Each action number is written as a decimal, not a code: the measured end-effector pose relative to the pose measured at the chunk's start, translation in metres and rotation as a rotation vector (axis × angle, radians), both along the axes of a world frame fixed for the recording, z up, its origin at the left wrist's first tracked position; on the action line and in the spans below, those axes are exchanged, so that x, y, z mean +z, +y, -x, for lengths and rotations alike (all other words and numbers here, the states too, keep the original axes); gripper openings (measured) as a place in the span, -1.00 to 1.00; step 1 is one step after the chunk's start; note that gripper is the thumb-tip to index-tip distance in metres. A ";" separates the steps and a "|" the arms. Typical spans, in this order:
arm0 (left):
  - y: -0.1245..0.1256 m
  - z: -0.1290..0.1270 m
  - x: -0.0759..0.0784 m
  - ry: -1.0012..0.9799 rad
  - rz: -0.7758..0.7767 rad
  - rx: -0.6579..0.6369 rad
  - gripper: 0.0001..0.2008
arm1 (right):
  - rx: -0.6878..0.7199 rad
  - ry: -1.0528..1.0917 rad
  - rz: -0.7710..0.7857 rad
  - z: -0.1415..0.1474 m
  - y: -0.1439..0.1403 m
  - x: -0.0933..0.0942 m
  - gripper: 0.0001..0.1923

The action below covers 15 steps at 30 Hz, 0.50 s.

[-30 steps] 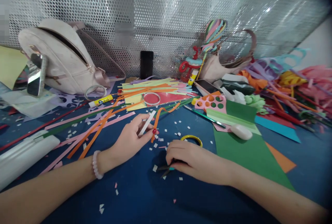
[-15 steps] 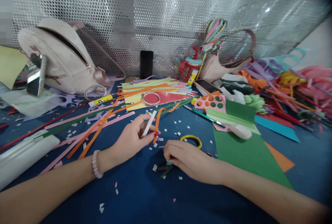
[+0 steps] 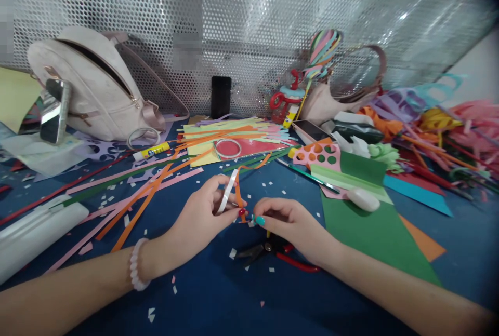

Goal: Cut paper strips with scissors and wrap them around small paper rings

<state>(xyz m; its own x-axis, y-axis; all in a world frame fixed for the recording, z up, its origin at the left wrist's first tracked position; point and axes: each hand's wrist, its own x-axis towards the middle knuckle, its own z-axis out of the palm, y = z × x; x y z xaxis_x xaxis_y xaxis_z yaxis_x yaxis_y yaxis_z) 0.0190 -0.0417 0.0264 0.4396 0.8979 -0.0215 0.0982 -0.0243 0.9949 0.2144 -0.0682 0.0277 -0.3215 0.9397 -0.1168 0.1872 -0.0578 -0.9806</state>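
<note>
My left hand (image 3: 198, 216) pinches a white paper strip (image 3: 227, 198) and an orange paper strip (image 3: 238, 197), my right hand (image 3: 290, 222) nips the orange end between both hands above the scissors (image 3: 273, 253) on the desk (image 3: 218, 294); thin, floppy, easily torn, best gripped near the ends.

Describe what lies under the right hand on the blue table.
Red-handled scissors lie on the table beneath the right hand; the hand covers part of their handles.

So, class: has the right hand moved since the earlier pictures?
Yes. The right hand has lifted off the scissors and moved up and left, toward the left hand and the orange paper strip.
</note>
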 end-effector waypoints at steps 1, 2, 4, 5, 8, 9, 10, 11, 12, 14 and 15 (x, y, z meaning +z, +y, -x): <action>-0.002 -0.001 0.001 0.004 0.009 0.001 -0.67 | -0.022 0.036 0.020 0.000 -0.001 -0.001 -0.81; -0.004 -0.002 0.002 0.011 0.017 0.009 -0.67 | -0.041 0.066 0.039 0.001 -0.001 -0.001 -0.80; -0.006 -0.003 0.004 0.019 0.033 0.038 -0.68 | -0.070 0.109 0.066 0.002 -0.002 -0.002 -0.79; -0.007 -0.003 0.004 0.017 0.042 0.053 -0.68 | -0.079 0.123 0.072 0.003 -0.002 -0.001 -0.79; -0.008 -0.005 0.008 0.002 0.069 0.085 -0.69 | -0.080 0.146 0.049 0.007 -0.003 0.001 -0.79; -0.009 -0.006 0.009 -0.003 0.079 0.091 -0.69 | -0.077 0.146 0.033 0.008 -0.003 0.002 -0.79; -0.009 -0.007 0.010 -0.010 0.088 0.097 -0.69 | -0.075 0.143 0.018 0.009 -0.003 0.003 -0.80; -0.010 -0.008 0.011 -0.017 0.095 0.102 -0.69 | -0.077 0.138 0.006 0.010 -0.003 0.003 -0.79; -0.011 -0.008 0.012 -0.023 0.101 0.107 -0.69 | -0.080 0.133 0.001 0.011 -0.003 0.004 -0.79; -0.012 -0.009 0.014 -0.035 0.113 0.111 -0.69 | -0.087 0.130 0.001 0.012 -0.004 0.004 -0.80; -0.012 -0.009 0.014 -0.044 0.120 0.111 -0.69 | -0.090 0.132 0.001 0.012 -0.004 0.003 -0.80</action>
<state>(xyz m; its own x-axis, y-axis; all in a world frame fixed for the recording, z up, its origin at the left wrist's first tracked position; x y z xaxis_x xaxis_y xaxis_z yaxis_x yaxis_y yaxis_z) 0.0285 -0.0537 0.0406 0.3406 0.9332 -0.1143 0.0495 0.1036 0.9934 0.2027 -0.0722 0.0311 -0.2489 0.9652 -0.0796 0.0507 -0.0691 -0.9963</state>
